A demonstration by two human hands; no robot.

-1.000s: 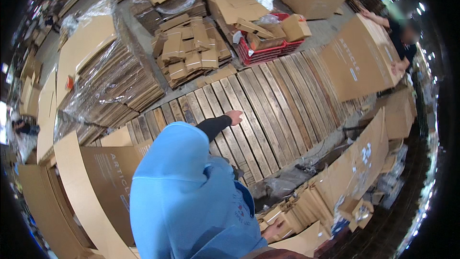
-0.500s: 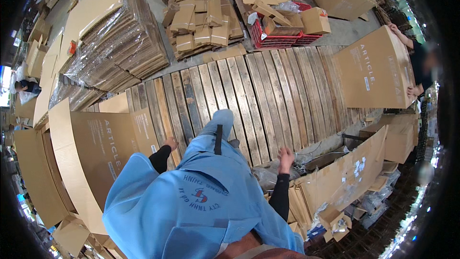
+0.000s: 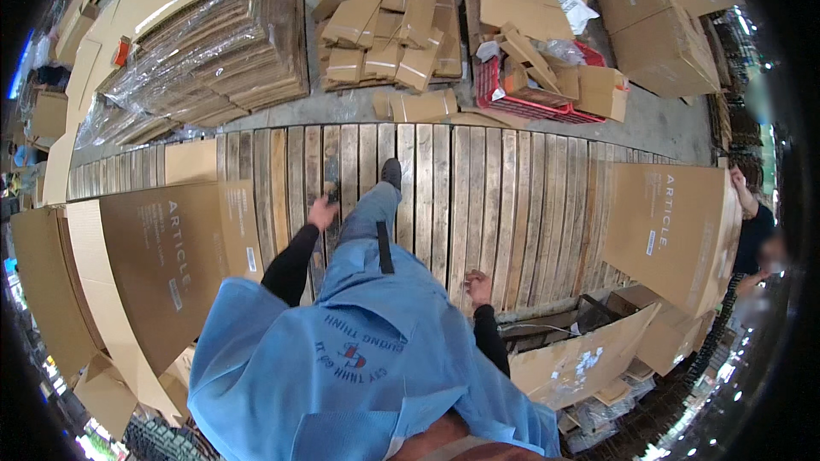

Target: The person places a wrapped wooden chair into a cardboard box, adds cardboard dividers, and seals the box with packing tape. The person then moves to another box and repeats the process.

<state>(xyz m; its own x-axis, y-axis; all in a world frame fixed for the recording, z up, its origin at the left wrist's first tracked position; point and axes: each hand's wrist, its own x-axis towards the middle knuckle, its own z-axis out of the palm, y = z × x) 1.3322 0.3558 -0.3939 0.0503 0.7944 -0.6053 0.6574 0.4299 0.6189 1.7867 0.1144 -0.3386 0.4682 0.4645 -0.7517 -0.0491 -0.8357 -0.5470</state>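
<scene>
As our view turns square to the wooden slats, we seem mid-stride between two boxes, handling neither. At left stands a large brown carton; just right of it our left hand is empty, its fingers loosely bent. Farther ahead, our dark shoe now shows. Right of that, our right hand, half-curled and empty, hangs above the slats. At far right, a co-worker steadies a second carton.

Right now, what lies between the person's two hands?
In the head view, one leg and wooden slats lie between the left hand and right hand.
</scene>
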